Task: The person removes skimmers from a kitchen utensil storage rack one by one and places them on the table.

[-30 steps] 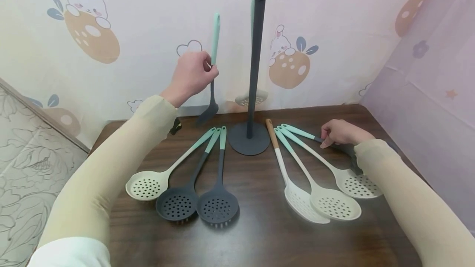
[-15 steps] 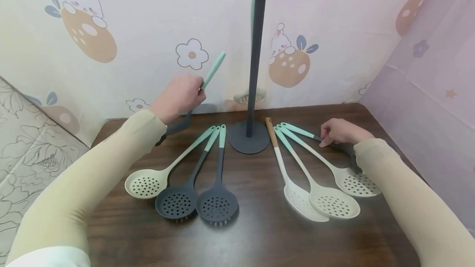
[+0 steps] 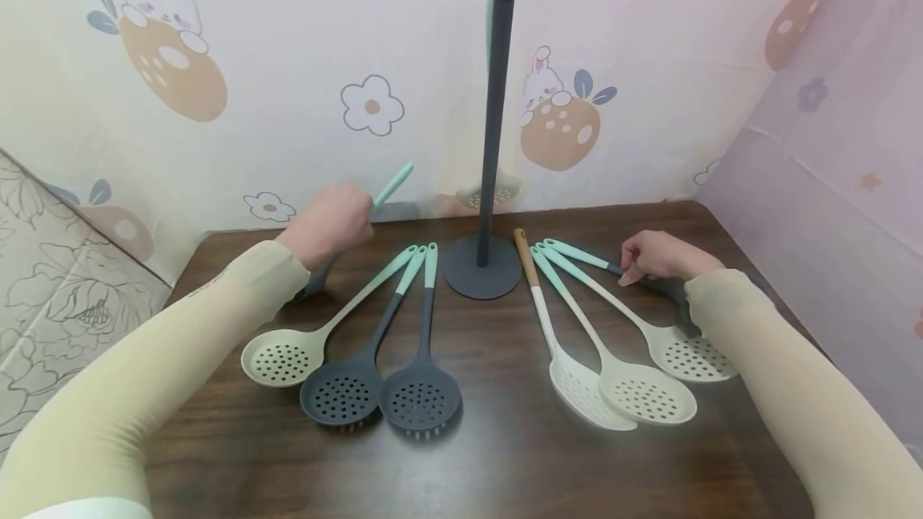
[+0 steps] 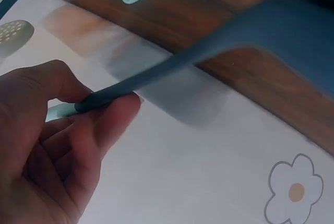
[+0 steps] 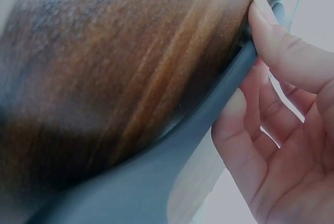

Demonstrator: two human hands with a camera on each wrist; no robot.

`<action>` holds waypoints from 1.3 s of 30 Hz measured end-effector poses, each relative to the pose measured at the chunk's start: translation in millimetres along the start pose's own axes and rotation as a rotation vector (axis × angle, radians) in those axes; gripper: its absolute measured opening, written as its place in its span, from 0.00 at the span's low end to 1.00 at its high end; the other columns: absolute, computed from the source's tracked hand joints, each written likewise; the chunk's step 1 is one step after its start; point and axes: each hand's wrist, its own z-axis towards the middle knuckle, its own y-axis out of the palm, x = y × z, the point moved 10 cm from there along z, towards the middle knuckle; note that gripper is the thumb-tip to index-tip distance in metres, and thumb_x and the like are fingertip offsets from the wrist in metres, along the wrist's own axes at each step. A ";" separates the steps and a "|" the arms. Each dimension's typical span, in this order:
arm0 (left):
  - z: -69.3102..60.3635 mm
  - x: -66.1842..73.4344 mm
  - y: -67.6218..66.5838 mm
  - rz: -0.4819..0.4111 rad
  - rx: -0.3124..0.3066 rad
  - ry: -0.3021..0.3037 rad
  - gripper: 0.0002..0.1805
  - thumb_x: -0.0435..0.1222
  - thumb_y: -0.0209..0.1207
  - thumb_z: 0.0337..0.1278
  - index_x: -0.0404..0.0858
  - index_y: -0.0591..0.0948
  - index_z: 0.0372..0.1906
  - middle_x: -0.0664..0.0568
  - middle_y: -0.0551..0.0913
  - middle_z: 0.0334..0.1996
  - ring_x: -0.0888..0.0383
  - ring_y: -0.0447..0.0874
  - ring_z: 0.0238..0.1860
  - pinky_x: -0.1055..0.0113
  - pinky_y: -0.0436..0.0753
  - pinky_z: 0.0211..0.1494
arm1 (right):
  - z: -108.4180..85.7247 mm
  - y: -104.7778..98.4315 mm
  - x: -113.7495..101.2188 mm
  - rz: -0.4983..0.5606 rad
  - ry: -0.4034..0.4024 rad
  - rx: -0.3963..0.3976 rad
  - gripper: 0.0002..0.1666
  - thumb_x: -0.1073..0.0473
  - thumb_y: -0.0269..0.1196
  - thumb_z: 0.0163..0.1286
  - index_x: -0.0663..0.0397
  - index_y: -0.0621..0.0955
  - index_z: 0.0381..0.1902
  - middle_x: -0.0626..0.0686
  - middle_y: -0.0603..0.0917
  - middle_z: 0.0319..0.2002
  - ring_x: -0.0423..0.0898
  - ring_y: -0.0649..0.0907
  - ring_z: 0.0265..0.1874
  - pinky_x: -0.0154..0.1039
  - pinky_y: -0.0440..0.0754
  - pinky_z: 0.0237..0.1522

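In the head view my left hand (image 3: 328,224) is low over the table's back left. It pinches a dark grey spatula with a mint handle (image 3: 394,184); the handle points up and right. Its neck (image 4: 167,67) lies between thumb and fingers in the left wrist view, where the wide end runs out of frame. At the right, my right hand (image 3: 659,255) pinches the grey shaft (image 5: 229,80) of a mint-handled utensil (image 3: 577,252). My sleeve hides most of that utensil's head, so I cannot tell its kind.
A dark utensil stand (image 3: 493,134) rises at the back centre; a cream skimmer (image 3: 505,187) hangs behind its pole. A cream skimmer (image 3: 281,359) and two dark skimmers (image 3: 421,399) fan out left. Right lie two cream skimmers (image 3: 649,397) and a white slotted turner (image 3: 584,395).
My left hand has come down and leftward with the spatula, from beside the stand's pole to low over the back left. The spatula has tilted from near upright. My right hand stays put.
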 end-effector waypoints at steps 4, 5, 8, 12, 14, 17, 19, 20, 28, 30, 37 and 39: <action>-1.2 -2.3 10.4 0.062 -0.020 0.000 0.06 0.27 0.59 0.48 0.35 0.77 0.20 0.48 0.74 0.17 0.52 0.71 0.20 0.60 0.74 0.21 | 1.9 0.6 2.6 0.001 0.007 0.001 0.13 0.62 0.76 0.54 0.56 0.80 0.30 0.54 0.80 0.30 0.51 0.77 0.31 0.43 0.77 0.32; -2.0 -2.3 13.4 0.076 -0.027 0.005 0.07 0.27 0.58 0.48 0.35 0.77 0.20 0.49 0.74 0.16 0.53 0.70 0.19 0.60 0.75 0.20 | 2.2 0.9 2.6 0.003 0.006 -0.001 0.14 0.61 0.76 0.54 0.56 0.80 0.30 0.54 0.80 0.31 0.51 0.77 0.31 0.43 0.77 0.32; -5.5 -0.6 22.2 0.095 -0.042 0.029 0.09 0.26 0.58 0.49 0.36 0.76 0.18 0.50 0.73 0.15 0.54 0.68 0.18 0.59 0.74 0.19 | 2.7 1.8 1.6 0.005 0.000 -0.005 0.13 0.61 0.76 0.55 0.56 0.80 0.30 0.53 0.80 0.31 0.51 0.77 0.31 0.43 0.77 0.32; -11.9 4.1 33.7 0.104 -0.071 0.079 0.14 0.23 0.57 0.52 0.38 0.73 0.16 0.50 0.72 0.15 0.54 0.69 0.19 0.58 0.75 0.21 | 3.3 2.9 1.9 0.009 0.001 -0.007 0.13 0.62 0.76 0.55 0.56 0.80 0.30 0.53 0.80 0.31 0.50 0.77 0.31 0.42 0.77 0.32; -14.7 6.0 39.0 0.116 -0.093 0.100 0.15 0.22 0.57 0.55 0.37 0.73 0.17 0.50 0.73 0.15 0.55 0.70 0.20 0.58 0.77 0.23 | 3.6 3.4 2.5 0.010 0.002 -0.008 0.13 0.62 0.76 0.55 0.56 0.80 0.30 0.53 0.80 0.32 0.50 0.77 0.31 0.42 0.77 0.32; -18.2 7.0 47.4 0.131 -0.144 0.119 0.16 0.22 0.56 0.59 0.37 0.73 0.17 0.50 0.73 0.16 0.56 0.69 0.20 0.60 0.78 0.24 | 3.1 3.8 3.1 0.012 0.000 -0.011 0.13 0.61 0.76 0.55 0.56 0.80 0.30 0.53 0.80 0.32 0.50 0.77 0.31 0.42 0.77 0.32; -19.7 5.9 52.8 0.131 -0.181 0.117 0.17 0.22 0.55 0.60 0.38 0.73 0.17 0.51 0.73 0.16 0.56 0.67 0.20 0.60 0.77 0.25 | 2.8 3.9 3.3 0.014 -0.002 -0.013 0.13 0.61 0.76 0.56 0.56 0.80 0.30 0.53 0.80 0.32 0.50 0.77 0.31 0.42 0.77 0.32; -20.6 5.2 55.3 0.126 -0.202 0.111 0.17 0.22 0.55 0.60 0.38 0.72 0.17 0.51 0.73 0.16 0.56 0.66 0.20 0.60 0.76 0.25 | 2.8 4.0 3.5 0.015 -0.002 -0.013 0.13 0.61 0.75 0.56 0.55 0.80 0.30 0.53 0.80 0.32 0.50 0.77 0.31 0.42 0.77 0.32; -25.1 -6.6 75.3 0.088 -0.316 0.043 0.16 0.24 0.51 0.62 0.39 0.75 0.20 0.51 0.74 0.17 0.56 0.66 0.21 0.60 0.75 0.26 | 4.1 3.3 3.9 0.023 -0.006 -0.006 0.13 0.61 0.76 0.55 0.55 0.80 0.29 0.53 0.80 0.31 0.50 0.77 0.31 0.42 0.77 0.31; -25.0 -10.8 79.9 0.088 -0.325 0.037 0.15 0.24 0.52 0.61 0.39 0.76 0.20 0.51 0.74 0.17 0.56 0.66 0.20 0.60 0.74 0.25 | 4.2 3.2 4.0 0.025 -0.008 -0.009 0.13 0.61 0.76 0.55 0.55 0.80 0.30 0.53 0.80 0.31 0.50 0.77 0.31 0.42 0.77 0.31; -24.1 -25.5 100.5 0.056 -0.380 0.017 0.12 0.34 0.69 0.55 0.42 0.78 0.21 0.54 0.76 0.18 0.56 0.70 0.22 0.61 0.76 0.29 | 3.4 2.8 3.9 0.022 -0.004 -0.014 0.13 0.61 0.76 0.55 0.55 0.80 0.30 0.53 0.80 0.31 0.50 0.77 0.31 0.42 0.76 0.31; -23.8 -28.0 104.4 0.053 -0.389 0.012 0.12 0.36 0.71 0.53 0.42 0.79 0.22 0.55 0.76 0.19 0.56 0.71 0.23 0.60 0.77 0.31 | 3.1 2.3 2.7 0.018 -0.003 -0.010 0.13 0.61 0.76 0.55 0.56 0.80 0.29 0.53 0.80 0.31 0.50 0.77 0.30 0.42 0.76 0.30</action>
